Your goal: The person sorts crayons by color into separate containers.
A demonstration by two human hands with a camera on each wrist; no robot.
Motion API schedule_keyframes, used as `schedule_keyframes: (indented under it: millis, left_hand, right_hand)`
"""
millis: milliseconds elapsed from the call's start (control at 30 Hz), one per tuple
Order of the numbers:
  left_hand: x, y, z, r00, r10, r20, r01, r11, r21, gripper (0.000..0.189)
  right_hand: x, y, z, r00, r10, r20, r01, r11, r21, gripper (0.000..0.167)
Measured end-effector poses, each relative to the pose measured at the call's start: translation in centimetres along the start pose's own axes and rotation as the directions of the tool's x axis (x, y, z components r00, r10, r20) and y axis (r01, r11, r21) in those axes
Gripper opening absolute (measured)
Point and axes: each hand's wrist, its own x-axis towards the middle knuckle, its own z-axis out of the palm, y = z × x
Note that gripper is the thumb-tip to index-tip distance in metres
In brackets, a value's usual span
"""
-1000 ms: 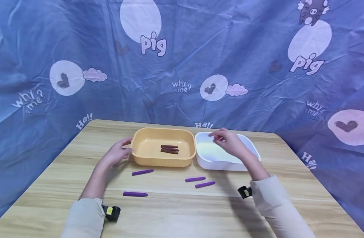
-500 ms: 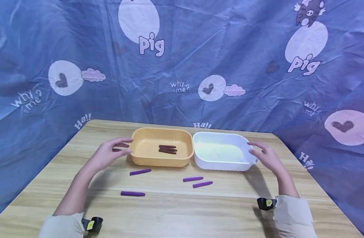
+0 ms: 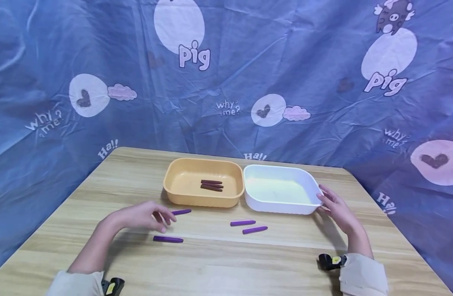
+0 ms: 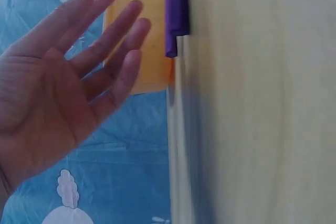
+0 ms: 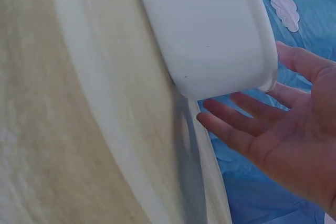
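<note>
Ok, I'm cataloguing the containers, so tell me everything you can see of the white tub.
The white tub is a rounded oblong, apparently plastic, with a lipped rim and two dark specks on its outer wall. It stands upright and lidless on the table, nothing showing inside, its left end close beside the orange tub. The right hand is at its right end; whether it touches is unclear.

In the head view, the left hand (image 3: 142, 216) covers the left end of the far left purple crayon (image 3: 182, 212). The bottom edge crops both sleeves (image 3: 363, 273). In the left wrist view, the top edge cuts off the orange tray (image 4: 156, 3); in the right wrist view, the white tray (image 5: 210, 24). Contact between the right hand (image 5: 299, 137) and this tray cannot be determined.
</note>
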Motion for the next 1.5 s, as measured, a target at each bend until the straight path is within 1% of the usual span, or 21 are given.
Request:
schedule_keyframes:
  millis: [67, 167, 233, 333, 433, 567, 633, 933, 1000, 1133, 1300, 1500]
  left_hand:
    - [0.0, -0.2, 0.3, 0.999, -0.030, 0.042, 0.031, 0.999, -0.008, 0.031]
    - [0.0, -0.2, 0.6, 0.994, -0.071, 0.085, 0.072, 0.997, -0.014, 0.030]
    - [0.1, -0.2, 0.7, 0.990, -0.101, 0.098, 0.103, 0.995, -0.018, 0.031]
    - [0.2, -0.3, 0.9, 0.986, -0.128, 0.103, 0.131, 0.991, -0.018, 0.032]
    - [0.3, -0.5, 1.0, 0.985, -0.136, 0.108, 0.139, 0.990, -0.019, 0.034]
    - [0.4, -0.7, 1.0, 0.985, -0.127, 0.114, 0.129, 0.992, -0.008, 0.034]
    - [0.4, -0.8, 1.0, 0.985, -0.132, 0.114, 0.133, 0.991, -0.008, 0.034]
    - [0.5, -0.4, 1.0, 0.981, -0.149, 0.124, 0.153, 0.988, -0.026, 0.036]
    - [0.5, -0.3, 1.0, 0.982, -0.140, 0.126, 0.143, 0.989, -0.020, 0.036]
    - [0.7, -0.3, 0.9, 0.987, -0.099, 0.123, 0.099, 0.995, 0.007, 0.036]
    - [0.9, -0.3, 1.0, 0.993, -0.058, 0.103, 0.056, 0.998, 0.020, 0.037]
    - [1.7, 0.1, 1.1, 0.996, -0.015, 0.090, 0.013, 1.000, 0.019, 0.037]
  right_hand:
    - [0.0, 0.2, 0.1, 1.000, -0.008, 0.002, 0.008, 1.000, 0.023, 0.065]
    - [-0.1, 0.3, 0.0, 1.000, -0.017, -0.008, 0.018, 0.999, 0.026, 0.064]
    - [-0.1, 0.3, 0.0, 1.000, -0.022, -0.013, 0.023, 0.999, 0.033, 0.064]
    - [-0.2, 0.4, -0.2, 1.000, -0.028, -0.011, 0.028, 0.998, 0.049, 0.064]
    - [-0.2, 0.5, -0.2, 0.999, -0.036, -0.002, 0.036, 0.997, 0.072, 0.064]
    - [-0.1, 0.6, -0.2, 0.999, -0.047, 0.005, 0.046, 0.993, 0.111, 0.064]
    - [-0.1, 0.5, -0.2, 0.999, -0.051, 0.012, 0.050, 0.991, 0.123, 0.064]
    - [-0.2, 0.7, -0.2, 0.999, -0.041, 0.030, 0.035, 0.983, 0.182, 0.063]
    - [-0.2, 0.8, -0.2, 0.999, -0.028, 0.035, 0.020, 0.976, 0.218, 0.062]
    - [-0.4, 1.1, -0.2, 0.998, -0.019, 0.061, 0.002, 0.966, 0.259, 0.061]
    - [-0.4, 1.3, -0.1, 0.995, -0.043, 0.086, 0.020, 0.966, 0.257, 0.061]
    - [-0.4, 1.4, -0.1, 0.995, -0.036, 0.089, 0.013, 0.970, 0.243, 0.060]
